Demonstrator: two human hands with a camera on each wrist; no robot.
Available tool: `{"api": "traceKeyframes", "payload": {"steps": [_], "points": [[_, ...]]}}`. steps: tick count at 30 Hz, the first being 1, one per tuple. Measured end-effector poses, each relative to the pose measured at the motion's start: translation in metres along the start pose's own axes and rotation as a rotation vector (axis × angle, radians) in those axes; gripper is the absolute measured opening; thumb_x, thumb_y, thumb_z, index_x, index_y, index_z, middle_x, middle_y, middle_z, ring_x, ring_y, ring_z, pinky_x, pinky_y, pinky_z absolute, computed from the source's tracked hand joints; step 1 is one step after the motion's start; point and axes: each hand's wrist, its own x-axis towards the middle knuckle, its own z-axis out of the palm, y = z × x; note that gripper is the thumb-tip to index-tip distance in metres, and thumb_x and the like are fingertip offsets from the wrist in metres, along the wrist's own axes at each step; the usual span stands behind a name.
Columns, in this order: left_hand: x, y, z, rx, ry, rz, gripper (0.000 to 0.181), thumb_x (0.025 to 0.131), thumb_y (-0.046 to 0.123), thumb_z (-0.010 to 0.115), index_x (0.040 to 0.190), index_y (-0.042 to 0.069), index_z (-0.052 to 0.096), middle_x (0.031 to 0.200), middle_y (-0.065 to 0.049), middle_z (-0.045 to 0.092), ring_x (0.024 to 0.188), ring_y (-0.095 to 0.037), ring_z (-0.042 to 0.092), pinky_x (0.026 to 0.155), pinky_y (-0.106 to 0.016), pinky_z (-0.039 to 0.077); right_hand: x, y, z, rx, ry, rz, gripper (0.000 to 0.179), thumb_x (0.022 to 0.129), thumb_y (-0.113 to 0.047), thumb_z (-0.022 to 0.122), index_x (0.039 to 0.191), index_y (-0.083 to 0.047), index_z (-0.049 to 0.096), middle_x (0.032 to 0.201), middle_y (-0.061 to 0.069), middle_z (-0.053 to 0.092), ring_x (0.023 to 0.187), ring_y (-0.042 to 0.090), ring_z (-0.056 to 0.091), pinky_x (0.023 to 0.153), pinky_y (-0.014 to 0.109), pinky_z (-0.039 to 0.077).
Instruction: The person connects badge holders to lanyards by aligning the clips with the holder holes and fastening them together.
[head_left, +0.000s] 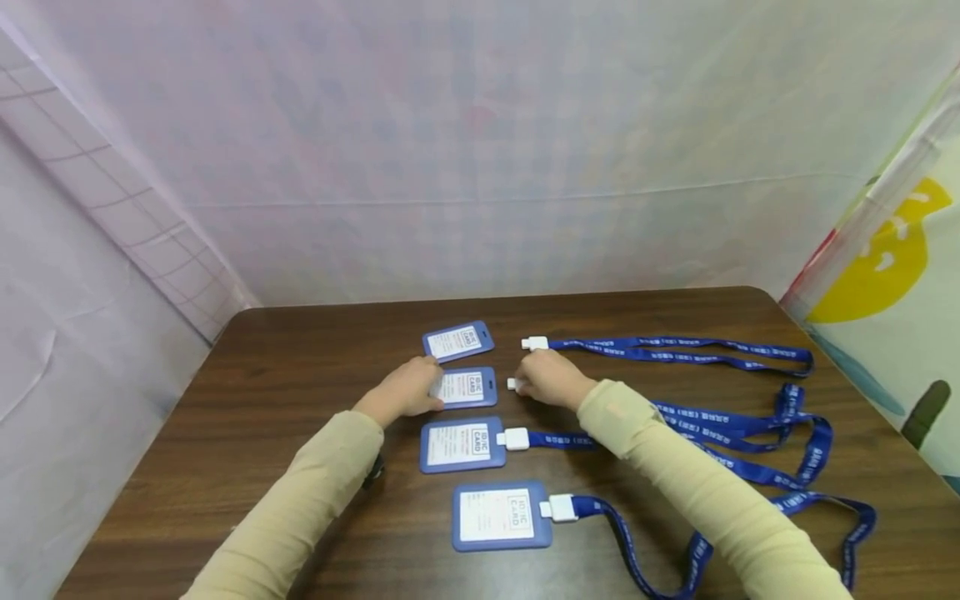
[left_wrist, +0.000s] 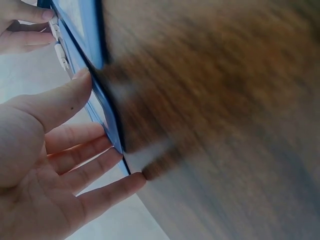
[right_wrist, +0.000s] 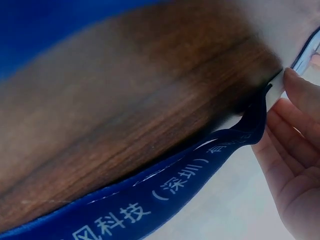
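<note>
Four blue-framed rectangular card holders, each with a white insert printed "ID/IC CARD", lie in a column down a dark brown wood-grain table (head_left: 300,383).

The second card holder from the far edge (head_left: 468,388) is between the thumb and fingers of the left hand (head_left: 403,388), gripped at its left end, slot end toward the right. In the left wrist view the fingers reach out fairly straight, thumb at the holder's edge.

Right hand (head_left: 553,377) pinches a white plastic clip (head_left: 512,384) between thumb and fingers; the clip's tip points at the gripped holder's slot, near it but apart. From that clip trails a flat dark-blue lanyard strap with white lettering (right_wrist: 175,185) (partly twisted near the fingers).

Farthest card holder (head_left: 453,342): set at a slant, apart from its own white clip (head_left: 535,342), whose blue strap (head_left: 795,353) stretches right in a long narrow loop.

Third card holder (head_left: 461,446): joined to a white clip (head_left: 517,439), strap passing under the right forearm. Nearest card holder (head_left: 495,516): likewise joined to a white clip (head_left: 562,508), strap curling toward the near edge.

Cream sleeves (head_left: 675,475) on both arms. Pale cloth (head_left: 480,167) hangs behind.
</note>
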Motion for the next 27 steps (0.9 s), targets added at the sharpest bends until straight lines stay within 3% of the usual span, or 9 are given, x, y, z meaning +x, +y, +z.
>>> {"api": "traceKeyframes", "payload": {"steps": [16, 27], "points": [[0.0009, 0.0011, -0.001, 0.014, 0.007, 0.001, 0.045, 0.076, 0.028, 0.073, 0.104, -0.005, 0.061, 0.1, -0.015, 0.056, 0.091, -0.028, 0.055, 0.083, -0.038, 0.046, 0.006, -0.0018, 0.0012, -0.002, -0.002, -0.009, 0.009, 0.073, -0.011, 0.072, 0.067, -0.007, 0.067, 0.059, -0.001, 0.057, 0.053, 0.011, 0.047, 0.054, 0.029, 0.046], [0.0008, 0.0023, -0.0014, 0.019, 0.003, 0.006, 0.044, 0.076, 0.029, 0.073, 0.103, -0.005, 0.062, 0.099, -0.015, 0.056, 0.091, -0.028, 0.055, 0.083, -0.038, 0.046, 0.0077, -0.0052, 0.0, 0.001, -0.015, -0.013, 0.008, 0.074, -0.011, 0.072, 0.068, -0.008, 0.067, 0.061, 0.0, 0.058, 0.055, 0.013, 0.051, 0.057, 0.029, 0.048]]}}
